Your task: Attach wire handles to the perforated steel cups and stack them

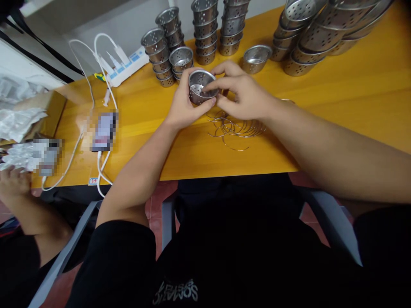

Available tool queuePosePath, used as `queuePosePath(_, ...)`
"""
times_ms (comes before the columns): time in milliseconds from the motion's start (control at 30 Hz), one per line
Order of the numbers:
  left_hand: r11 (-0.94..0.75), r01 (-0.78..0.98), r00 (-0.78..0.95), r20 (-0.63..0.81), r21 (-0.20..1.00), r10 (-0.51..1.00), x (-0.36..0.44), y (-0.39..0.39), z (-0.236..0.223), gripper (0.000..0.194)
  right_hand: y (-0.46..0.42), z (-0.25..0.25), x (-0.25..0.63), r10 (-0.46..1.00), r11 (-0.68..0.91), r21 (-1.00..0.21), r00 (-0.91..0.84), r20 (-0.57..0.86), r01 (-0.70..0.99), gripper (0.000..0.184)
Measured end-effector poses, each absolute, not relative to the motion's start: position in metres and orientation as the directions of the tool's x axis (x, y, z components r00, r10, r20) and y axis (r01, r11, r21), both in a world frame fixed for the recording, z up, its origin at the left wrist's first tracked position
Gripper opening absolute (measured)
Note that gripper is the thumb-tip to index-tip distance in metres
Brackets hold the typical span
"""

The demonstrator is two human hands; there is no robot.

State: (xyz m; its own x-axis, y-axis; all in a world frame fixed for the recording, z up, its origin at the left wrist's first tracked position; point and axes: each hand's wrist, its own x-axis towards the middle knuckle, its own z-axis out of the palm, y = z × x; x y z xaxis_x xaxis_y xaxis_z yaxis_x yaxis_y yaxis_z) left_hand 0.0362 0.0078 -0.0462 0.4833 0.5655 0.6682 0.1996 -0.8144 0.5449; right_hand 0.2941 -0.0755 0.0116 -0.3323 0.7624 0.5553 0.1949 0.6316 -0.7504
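Observation:
A small perforated metal cup [196,95] is tilted with its mouth toward me above the table. My left hand [184,105] is closed around its left side and front, with the thumb near the lower rim. At the right side of the cup is my right hand [245,92], one finger reaching inside over the rim and the thumb outside. Whether that hand also pinches something small is hidden. Below the hands, a loose pile of thin curved metal wires [236,127] lies on the wooden table [192,160].
Stacks of perforated cups [205,38] stand along the back, with larger stacks [321,38] at the right. A single cup [257,59] sits between them. Leftward are a power strip [128,66], a charging phone [104,131], cables, and another person's hand [14,182] by plastic bags.

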Motion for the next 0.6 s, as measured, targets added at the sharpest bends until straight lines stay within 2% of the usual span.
queuePosePath(100,-0.816,0.186,0.495,0.665,0.548,0.559,0.036,0.006,-0.045,0.100,-0.081,0.015,0.290,0.791,0.580,-0.802,-0.336,0.511,0.144,0.038)
queuePosePath(233,-0.822,0.161,0.490,0.679,0.546,0.546,0.037,0.009,-0.048,0.100,-0.082,0.018,0.294,0.763,0.626,-0.761,-0.335,0.553,0.171,0.036)
queuePosePath(367,-0.805,0.131,0.470,0.678,0.579,0.564,0.039,0.017,-0.057,0.101,-0.072,0.014,0.312,0.657,0.753,-0.602,-0.364,0.660,0.266,0.026)
queuePosePath(467,-0.748,0.145,0.409,0.648,0.648,0.642,0.037,0.027,-0.065,0.102,-0.055,0.012,0.335,0.596,0.788,-0.477,-0.289,0.749,0.388,0.017)
queuePosePath(533,-0.728,0.133,0.374,0.647,0.672,0.665,0.033,0.037,-0.070,0.107,-0.038,0.012,0.353,0.499,0.798,-0.379,-0.161,0.851,0.468,0.024)
queuePosePath(600,-0.726,0.106,0.344,0.660,0.679,0.668,0.029,0.049,-0.075,0.115,-0.018,0.012,0.374,0.322,0.799,-0.273,0.003,0.947,0.536,0.036)
